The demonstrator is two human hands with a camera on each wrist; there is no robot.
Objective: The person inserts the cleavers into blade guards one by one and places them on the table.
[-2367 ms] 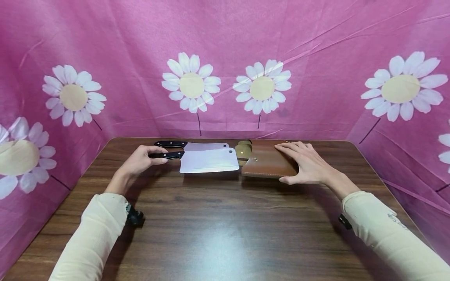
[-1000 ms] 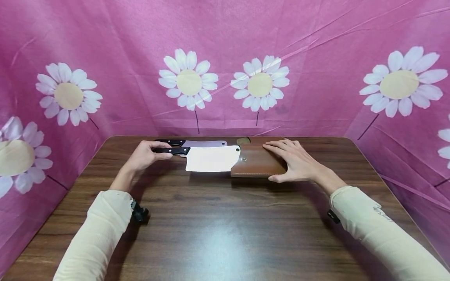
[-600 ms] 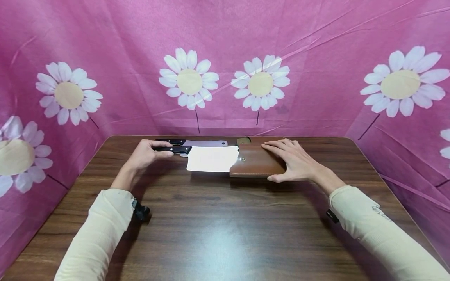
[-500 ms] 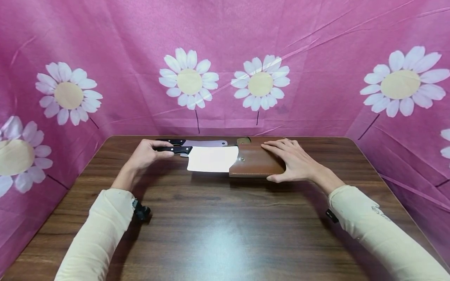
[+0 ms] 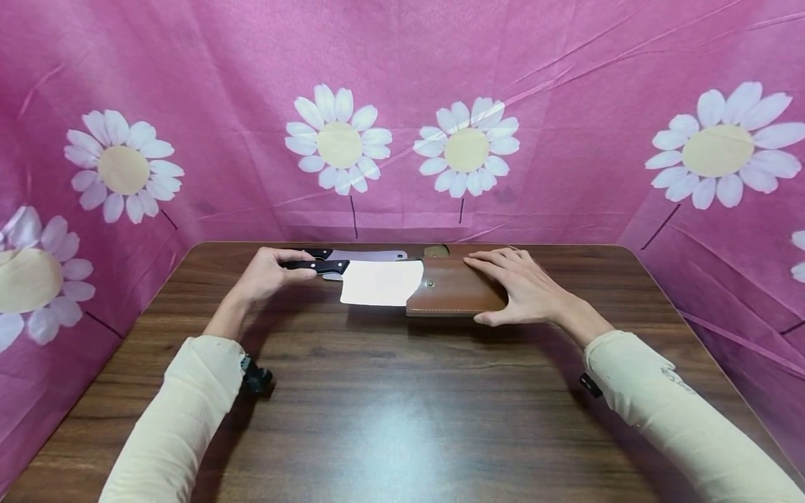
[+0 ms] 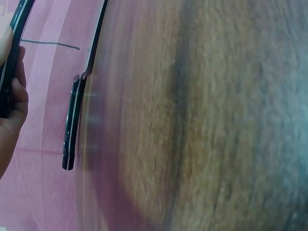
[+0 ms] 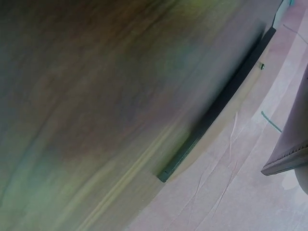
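Note:
My left hand (image 5: 264, 274) pinches the black handle (image 5: 330, 267) of a cleaver (image 5: 380, 283) whose bright blade points right. The blade's front end is inside a brown leather sheath (image 5: 449, 290) with a metal snap, so its tip is hidden. At the sheath's right end, my right hand (image 5: 528, 290) grips it between thumb and fingers. Both cleaver and sheath are held above the table, their shadow below. In the left wrist view the fingers (image 6: 18, 98) curl round the handle; the right wrist view catches only a corner of the held sheath (image 7: 291, 139).
Behind the held one, a second cleaver (image 5: 371, 256) lies on the wooden table (image 5: 390, 391), partly covered from view; its handle (image 6: 72, 125) shows in the left wrist view. A second sheath (image 7: 221, 106) lies at the table's back. A pink flowered cloth (image 5: 402, 56) hangs behind.
The cleaver has moved right and the sheath left, so the blade has gone from lying wholly outside to partly inside. Over the last half second it has slid slightly deeper.

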